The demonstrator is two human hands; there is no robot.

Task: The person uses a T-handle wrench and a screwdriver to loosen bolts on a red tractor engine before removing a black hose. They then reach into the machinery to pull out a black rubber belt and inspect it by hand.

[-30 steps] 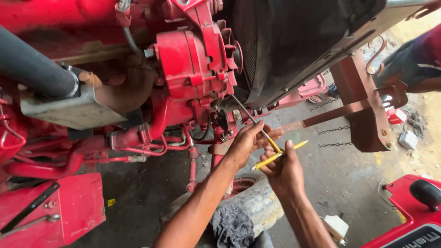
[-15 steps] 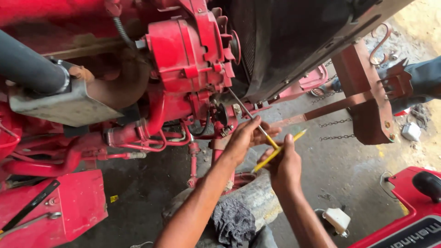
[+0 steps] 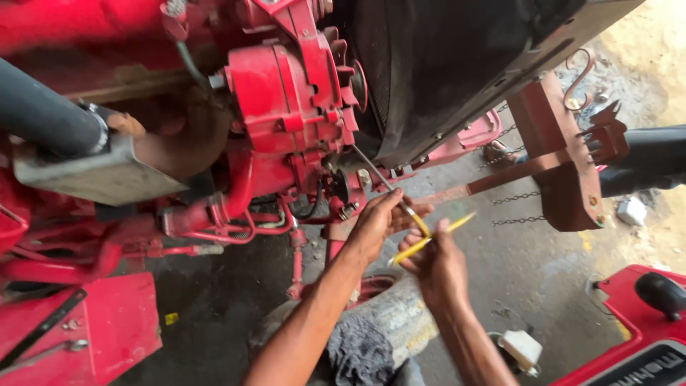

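Note:
My left hand grips a long screwdriver whose metal shaft runs up and left into the red engine, just below the black radiator. My right hand sits just right of it and holds a thin yellow tool that points up to the right. The two hands touch near the yellow handles. Both forearms rise from the bottom of the view.
A black hose and a grey bracket lie at the left. A rust-red hitch bracket with chains stands at the right. A grey cloth lies on my lap, a red panel sits bottom left, and a red machine part bottom right.
The view has shifted a little and my hands sit slightly lower right in it. Both hands keep their grip on the tools at the engine.

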